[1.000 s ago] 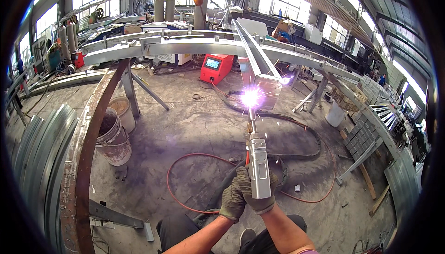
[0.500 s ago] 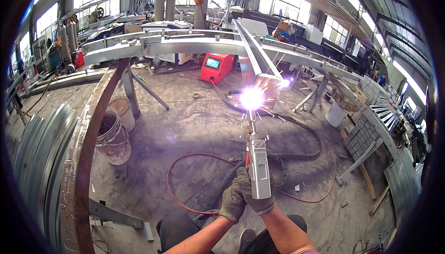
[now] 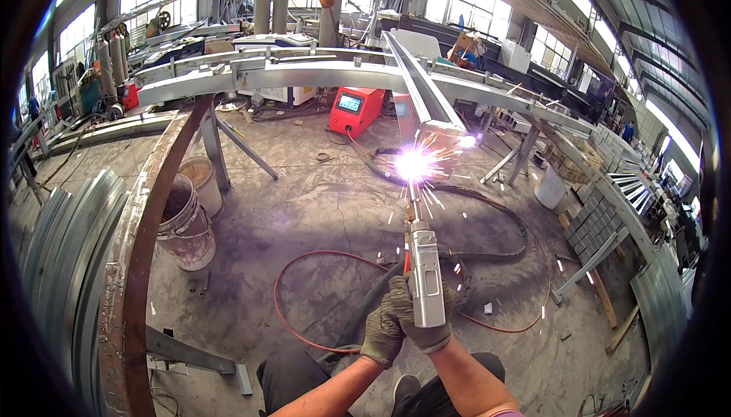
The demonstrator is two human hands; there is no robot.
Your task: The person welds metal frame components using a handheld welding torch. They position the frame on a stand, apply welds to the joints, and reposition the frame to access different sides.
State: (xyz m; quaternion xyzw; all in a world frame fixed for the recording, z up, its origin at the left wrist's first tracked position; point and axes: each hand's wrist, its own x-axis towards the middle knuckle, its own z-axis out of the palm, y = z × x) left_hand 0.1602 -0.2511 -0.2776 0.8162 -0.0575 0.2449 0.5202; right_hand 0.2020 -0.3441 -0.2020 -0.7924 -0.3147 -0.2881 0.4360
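Note:
A silver handheld laser welding gun (image 3: 428, 276) points away from me, its nozzle at the end of a long metal channel (image 3: 428, 93). Bright light and sparks burst where the two meet, hiding the exact contact. My right hand (image 3: 428, 333), in a dark glove, is wrapped round the gun's handle from below. Against it, my gloved left hand (image 3: 384, 329) is closed round the gun's lower part and cable side; its fingertips are partly hidden. The channel rests across a long metal beam (image 3: 320, 76) and juts toward me.
A red wire-feed box (image 3: 356, 111) with a screen stands beyond the sparks. A dark hose (image 3: 502, 253) and a red cable (image 3: 283, 295) loop over the floor. Two buckets (image 3: 186, 234) sit by a rusty beam (image 3: 126, 288) at left. Stacked tubes (image 3: 598, 227) lie at right.
The sparks spread in a different pattern, with more flying down toward the floor. Both hands and the gun stay almost in place.

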